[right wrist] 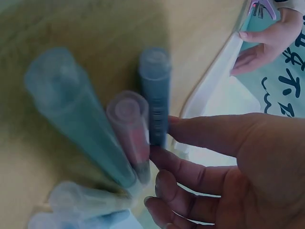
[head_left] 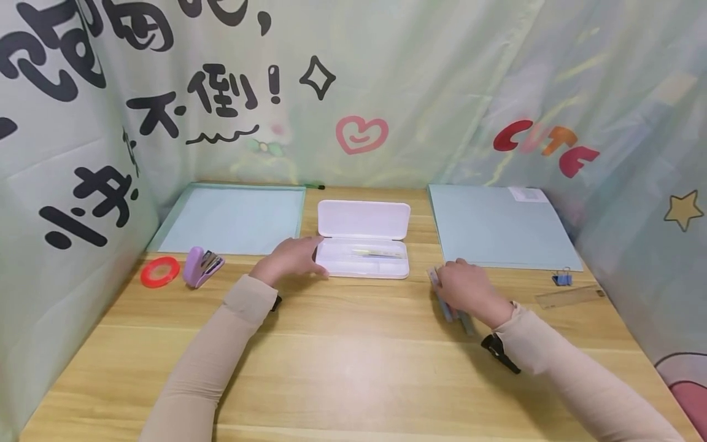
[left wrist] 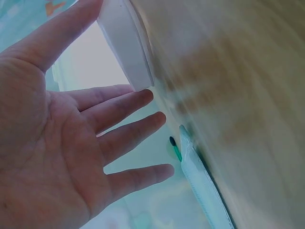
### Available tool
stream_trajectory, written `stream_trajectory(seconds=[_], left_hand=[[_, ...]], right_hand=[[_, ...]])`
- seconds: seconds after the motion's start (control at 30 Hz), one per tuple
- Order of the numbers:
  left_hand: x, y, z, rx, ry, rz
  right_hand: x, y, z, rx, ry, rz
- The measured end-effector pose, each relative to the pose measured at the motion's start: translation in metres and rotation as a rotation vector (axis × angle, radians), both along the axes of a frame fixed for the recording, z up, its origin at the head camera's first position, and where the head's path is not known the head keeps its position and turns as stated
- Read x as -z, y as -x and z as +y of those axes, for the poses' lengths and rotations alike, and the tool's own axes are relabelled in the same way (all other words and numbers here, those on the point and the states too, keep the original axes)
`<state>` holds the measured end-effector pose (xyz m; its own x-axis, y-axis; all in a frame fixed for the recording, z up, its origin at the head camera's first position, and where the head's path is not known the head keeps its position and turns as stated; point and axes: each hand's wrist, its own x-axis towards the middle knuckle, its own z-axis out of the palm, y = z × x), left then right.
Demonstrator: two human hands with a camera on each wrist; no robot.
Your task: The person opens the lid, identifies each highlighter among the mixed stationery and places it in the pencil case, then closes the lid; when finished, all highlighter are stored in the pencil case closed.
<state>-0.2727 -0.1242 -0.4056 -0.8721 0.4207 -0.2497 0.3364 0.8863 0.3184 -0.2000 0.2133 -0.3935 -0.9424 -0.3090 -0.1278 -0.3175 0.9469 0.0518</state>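
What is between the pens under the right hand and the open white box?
Nothing visible. Only bare table lies between the pens under the right hand and the open pencil case. The left hand touches the case's far side.

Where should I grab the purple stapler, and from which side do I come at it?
Grip the purple stapler across its rounded body, coming from above. It lies on the table with its open jaw end toward the right, so take the closed left end, clear of the red tape roll.

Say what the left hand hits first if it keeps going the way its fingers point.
Likely the open white pencil case: the left hand already has its fingertips at the tray's left edge.
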Motion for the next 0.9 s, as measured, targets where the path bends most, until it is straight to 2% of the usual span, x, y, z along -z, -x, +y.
stream_trajectory(seconds=[0.27, 0.5, 0.67, 0.77, 0.9], left_hand=[[0.005, 0.001, -0.001, -0.008, -0.006, 0.002], [0.006, 0.002, -0.001, -0.006, -0.012, 0.008], [0.006, 0.001, 0.000, -0.009, -0.002, 0.010], [0.006, 0.001, 0.001, -0.009, 0.006, 0.013], [0.004, 0.001, 0.000, -0.006, 0.013, 0.016]], right_hand=[[0.008, -0.003, -0.004, -0.016, -0.022, 0.092], [-0.004, 0.006, -0.007, 0.008, 0.074, 0.173], [-0.010, 0.016, -0.011, 0.025, 0.129, 0.198], [-0.010, 0.022, -0.018, -0.024, 0.138, 0.306], [-0.008, 0.034, -0.034, -0.155, 0.140, 0.521]])
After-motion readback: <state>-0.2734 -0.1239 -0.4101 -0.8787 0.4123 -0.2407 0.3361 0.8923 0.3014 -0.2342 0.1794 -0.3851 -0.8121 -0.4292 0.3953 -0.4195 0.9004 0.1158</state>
